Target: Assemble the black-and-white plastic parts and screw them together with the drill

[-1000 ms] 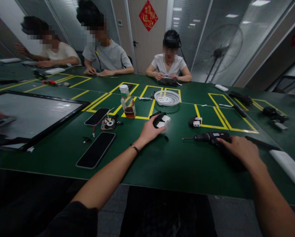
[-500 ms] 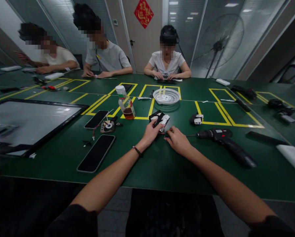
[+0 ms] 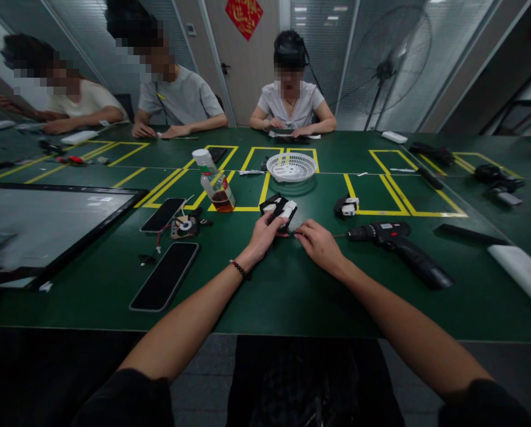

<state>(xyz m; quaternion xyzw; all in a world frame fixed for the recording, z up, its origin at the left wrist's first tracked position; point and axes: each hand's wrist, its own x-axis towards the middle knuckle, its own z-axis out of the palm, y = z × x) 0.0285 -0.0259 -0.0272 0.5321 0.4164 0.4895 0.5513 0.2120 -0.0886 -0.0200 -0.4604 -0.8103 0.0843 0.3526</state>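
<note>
My left hand is closed around a small black-and-white plastic part, its thumb lying along the near side. Just right of that part, my right hand has thumb and fingertips pinched together. A small dark bit shows at those fingertips, too small to name. Beyond my right hand lies a black cordless drill on its side, its thin bit pointing toward the hand. Another small black-and-white part rests on the table behind the drill.
The green table carries yellow tape outlines. A white basket and a bottle of dark liquid stand ahead. Left are a phone, a coil part with wires and a large framed panel. Several people sit opposite.
The view has shifted slightly, moving the scene left and up. My right fingertips sit a little farther from the part in my left hand, whose grip looks the same.
</note>
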